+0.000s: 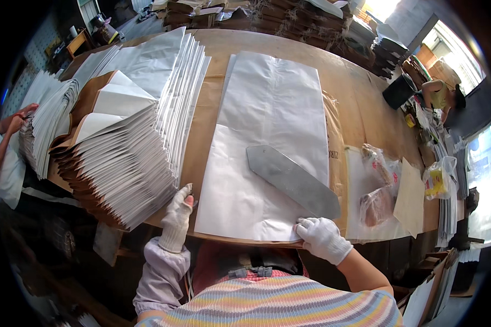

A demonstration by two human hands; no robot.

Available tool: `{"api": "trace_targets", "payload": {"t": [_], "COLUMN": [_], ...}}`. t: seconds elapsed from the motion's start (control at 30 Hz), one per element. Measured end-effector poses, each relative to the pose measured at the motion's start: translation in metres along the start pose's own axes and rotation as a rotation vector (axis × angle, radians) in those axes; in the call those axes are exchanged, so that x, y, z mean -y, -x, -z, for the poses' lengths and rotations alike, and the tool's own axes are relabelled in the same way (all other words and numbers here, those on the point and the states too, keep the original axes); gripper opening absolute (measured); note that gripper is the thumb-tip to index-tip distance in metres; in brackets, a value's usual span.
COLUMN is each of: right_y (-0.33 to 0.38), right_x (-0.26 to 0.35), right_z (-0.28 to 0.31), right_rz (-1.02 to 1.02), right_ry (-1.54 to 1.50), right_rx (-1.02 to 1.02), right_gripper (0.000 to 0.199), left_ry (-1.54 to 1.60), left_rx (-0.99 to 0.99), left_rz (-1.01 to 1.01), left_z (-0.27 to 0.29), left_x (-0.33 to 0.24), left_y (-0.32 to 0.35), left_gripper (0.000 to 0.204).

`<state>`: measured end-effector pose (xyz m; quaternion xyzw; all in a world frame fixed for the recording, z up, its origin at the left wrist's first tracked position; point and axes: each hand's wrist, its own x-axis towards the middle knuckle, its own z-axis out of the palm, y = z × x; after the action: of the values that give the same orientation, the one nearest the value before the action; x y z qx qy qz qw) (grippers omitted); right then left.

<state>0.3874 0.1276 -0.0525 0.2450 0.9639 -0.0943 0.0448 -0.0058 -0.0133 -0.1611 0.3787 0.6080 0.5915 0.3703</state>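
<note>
A long flat white paper sack lies lengthwise before me, with another white layer under its left edge. My right hand, in a white knitted glove, is closed on the sack's near right corner. On the sack rests a grey flat metal plate with angled ends, slanting down to the right, just above that hand. My left hand, gloved with a bare fingertip showing, is raised at the table's near edge. Its fingers stretch upward, holding nothing visible, beside a fanned stack of white-and-brown paper sacks.
More white sacks are piled behind the fanned stack. Plastic bags and a beige sheet lie at the right of the wooden table. One person's hands touch sacks at far left; another person bends at far right.
</note>
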Motion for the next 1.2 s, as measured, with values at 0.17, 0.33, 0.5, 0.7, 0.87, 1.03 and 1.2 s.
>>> {"api": "trace_targets", "payload": {"t": [0.17,0.33,0.5,0.7,0.87,1.03,1.2], "right_y": [-0.004,-0.071,-0.197,-0.184,-0.023,0.011,0.014], "right_x": [-0.029,-0.076,-0.163,-0.144,-0.088,-0.056,-0.074], "right_z": [-0.012,-0.022,-0.016,-0.048,-0.076,-0.055,-0.075], "right_rz": [-0.186,-0.026,-0.081,-0.154,-0.663,-0.922,-0.92], "right_ry": [0.083,0.117,0.154,0.085,-0.175,-0.415,-0.565], "right_rx": [-0.349,-0.401,-0.54,-0.669,-0.657,-0.479,-0.622], "right_gripper": [0.078,0.065,0.05,0.051,0.053,0.043,0.03], "left_ry": [-0.478,-0.988,-1.148,-0.298,-0.493,-0.555,-0.336], "left_rx": [0.025,-0.008,0.111,-0.067,0.014,0.036,0.079], "left_rz": [0.131,0.097,0.171,0.504,0.39,0.295,0.268], "left_z": [-0.039,-0.058,-0.073,-0.013,-0.035,-0.053,-0.031], "left_x": [-0.042,-0.044,-0.07,-0.032,-0.012,-0.033,0.002], "left_y": [0.011,0.018,0.024,0.004,-0.043,-0.054,-0.052], "left_gripper": [0.063,0.071,0.076,0.031,0.04,0.05,0.052]}}
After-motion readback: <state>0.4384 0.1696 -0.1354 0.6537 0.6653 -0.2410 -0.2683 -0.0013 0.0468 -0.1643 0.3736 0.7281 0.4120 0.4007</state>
